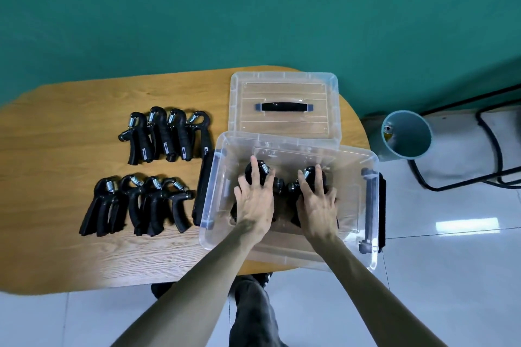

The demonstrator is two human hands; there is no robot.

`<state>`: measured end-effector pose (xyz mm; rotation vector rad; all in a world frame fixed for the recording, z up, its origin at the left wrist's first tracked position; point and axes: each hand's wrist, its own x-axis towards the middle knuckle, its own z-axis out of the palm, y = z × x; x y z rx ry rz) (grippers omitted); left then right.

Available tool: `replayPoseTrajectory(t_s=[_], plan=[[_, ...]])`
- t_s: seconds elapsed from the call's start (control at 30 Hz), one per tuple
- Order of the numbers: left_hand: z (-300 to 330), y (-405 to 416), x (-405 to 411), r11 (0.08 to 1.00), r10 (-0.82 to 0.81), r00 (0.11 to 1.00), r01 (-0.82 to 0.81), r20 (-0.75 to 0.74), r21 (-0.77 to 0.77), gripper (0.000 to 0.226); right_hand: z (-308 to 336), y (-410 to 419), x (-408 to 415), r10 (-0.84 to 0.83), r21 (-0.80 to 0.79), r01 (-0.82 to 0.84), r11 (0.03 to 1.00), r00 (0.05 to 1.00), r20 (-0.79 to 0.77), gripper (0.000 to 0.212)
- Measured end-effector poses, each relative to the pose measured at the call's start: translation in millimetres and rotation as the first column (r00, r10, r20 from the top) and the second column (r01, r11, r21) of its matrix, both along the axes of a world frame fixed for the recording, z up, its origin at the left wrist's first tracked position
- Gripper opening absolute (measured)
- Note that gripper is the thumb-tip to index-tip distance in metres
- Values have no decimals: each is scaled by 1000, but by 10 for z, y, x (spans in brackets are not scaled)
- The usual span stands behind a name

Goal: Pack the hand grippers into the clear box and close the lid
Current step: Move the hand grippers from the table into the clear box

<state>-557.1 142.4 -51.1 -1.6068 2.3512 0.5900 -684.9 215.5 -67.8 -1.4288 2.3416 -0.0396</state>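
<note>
The clear box stands open at the right end of the wooden table, jutting over the edge. Both my hands reach inside it. My left hand lies over one black hand gripper and my right hand over another hand gripper, the two side by side on the box floor with their springs toward the far wall. The clear lid with its dark handle lies flat just behind the box. Two rows of several black hand grippers each rest on the table to the left, a far row and a near row.
The wooden table has a rounded right end. A teal cylindrical bin stands on the tiled floor to the right, beside black metal chair legs. A green wall fills the background. My legs show below the table edge.
</note>
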Motion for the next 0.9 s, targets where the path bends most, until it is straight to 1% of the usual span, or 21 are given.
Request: replayPoseTrajectory(t_s=[0.03, 0.13, 0.3, 0.37, 0.43, 0.47, 0.5, 0.57, 0.6, 0.7, 0.83, 0.9], plan=[[-18, -3, 11, 1000, -7, 1000, 7, 0, -8, 86, -5, -4, 7, 1, -1, -1, 1000, 1000, -13, 90], [-25, -13, 10, 1000, -19, 999, 19, 29, -12, 90, -24, -6, 17, 31, 67, -28, 997, 998, -45, 99], [37, -34, -4, 1000, -25, 998, 24, 66, 12, 97, -47, 9, 12, 51, 56, -48, 997, 997, -58, 100], [9, -25, 10, 1000, -24, 998, 24, 63, 8, 96, -49, 1, 15, 50, 57, -44, 997, 994, -100, 96], [13, -9, 33, 999, -41, 997, 42, 63, -14, 87, -19, -6, 8, 52, 62, -43, 997, 986, -159, 95], [40, -5, 48, 998, -59, 996, 61, 65, -33, 77, 27, -10, 13, 59, 65, -48, 997, 983, -176, 92], [78, -7, 63, 995, -86, 994, 90, 69, -48, 67, 85, -14, 13, 67, 39, -60, 997, 980, -189, 82], [207, -40, 128, 987, -149, 986, 153, 76, -56, 63, 217, -26, 46, 78, -32, -87, 996, 974, -211, 57], [285, -65, 170, 981, -177, 981, 182, 79, -64, 64, 286, -41, 74, 79, -50, -92, 994, 972, -221, 54], [478, -160, 321, 960, -244, 968, 250, 59, -130, 64, 489, -114, 173, 93, -70, -112, 991, 969, -227, 55], [707, -277, 567, 938, -268, 963, 253, -31, -238, 60, 820, -293, 382, 88, -97, -113, 989, 968, -233, 51], [819, -340, 713, 933, -260, 964, 236, -52, -273, 59, 986, -397, 526, 112, -116, -147, 982, 958, -264, 47]])
